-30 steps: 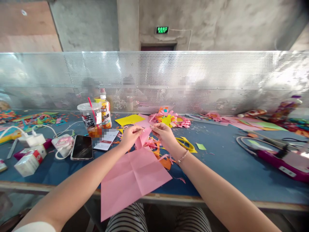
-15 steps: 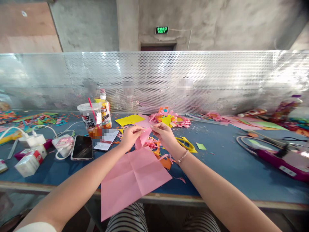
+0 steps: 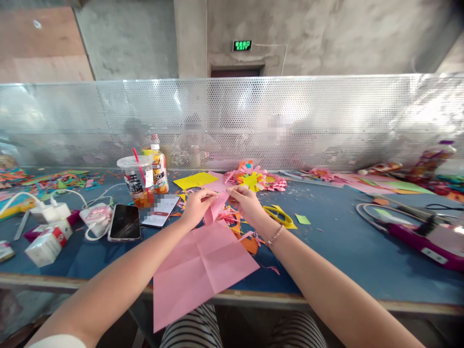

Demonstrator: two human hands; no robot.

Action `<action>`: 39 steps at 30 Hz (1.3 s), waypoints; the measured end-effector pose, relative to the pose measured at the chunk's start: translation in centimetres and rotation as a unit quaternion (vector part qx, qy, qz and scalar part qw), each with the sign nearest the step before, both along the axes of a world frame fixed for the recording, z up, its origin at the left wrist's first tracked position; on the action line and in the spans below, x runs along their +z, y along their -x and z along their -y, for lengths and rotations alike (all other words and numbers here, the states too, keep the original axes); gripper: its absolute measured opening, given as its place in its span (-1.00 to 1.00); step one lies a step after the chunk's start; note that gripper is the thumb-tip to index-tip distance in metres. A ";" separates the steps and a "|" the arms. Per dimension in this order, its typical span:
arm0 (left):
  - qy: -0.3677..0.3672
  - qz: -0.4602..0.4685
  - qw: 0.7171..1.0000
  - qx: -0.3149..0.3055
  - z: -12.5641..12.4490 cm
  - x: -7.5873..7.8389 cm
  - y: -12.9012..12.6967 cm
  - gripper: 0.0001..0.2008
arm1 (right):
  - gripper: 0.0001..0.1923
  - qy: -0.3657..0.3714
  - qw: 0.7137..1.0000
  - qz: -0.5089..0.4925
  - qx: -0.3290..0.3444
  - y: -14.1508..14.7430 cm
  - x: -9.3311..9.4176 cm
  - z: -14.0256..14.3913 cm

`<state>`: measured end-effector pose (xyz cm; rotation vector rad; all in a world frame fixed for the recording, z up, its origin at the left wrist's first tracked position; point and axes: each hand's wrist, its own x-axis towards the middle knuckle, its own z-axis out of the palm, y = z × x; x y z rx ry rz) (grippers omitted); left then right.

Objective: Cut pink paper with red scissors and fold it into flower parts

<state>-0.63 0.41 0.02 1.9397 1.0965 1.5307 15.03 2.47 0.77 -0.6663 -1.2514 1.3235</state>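
A large creased pink paper sheet (image 3: 201, 266) lies on the blue table (image 3: 344, 246), its near corner hanging over the front edge. Its far corner is lifted and folded. My left hand (image 3: 195, 207) pinches that raised corner from the left, and my right hand (image 3: 248, 203) pinches it from the right; a bracelet sits on that wrist. Paper scraps in orange and pink lie under and beside my hands. Yellow scissors (image 3: 279, 216) rest just right of my right hand.
A phone (image 3: 125, 222), a card, a plastic cup with a straw (image 3: 136, 176) and a bottle (image 3: 159, 169) stand at left, with chargers and small boxes. Paper flowers (image 3: 253, 180) sit behind my hands. A purple tool with cables (image 3: 416, 237) lies at right. A perforated metal screen closes the back.
The pinched pink corner has been folded over a little more between my fingers. Both hands have stayed almost in place.
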 end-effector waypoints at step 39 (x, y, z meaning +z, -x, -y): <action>0.061 0.191 0.980 0.016 -1.3 -0.7 0.1 -0.80 | -0.82 -0.039 0.987 0.130 0.085 1.5 -1.0 0.9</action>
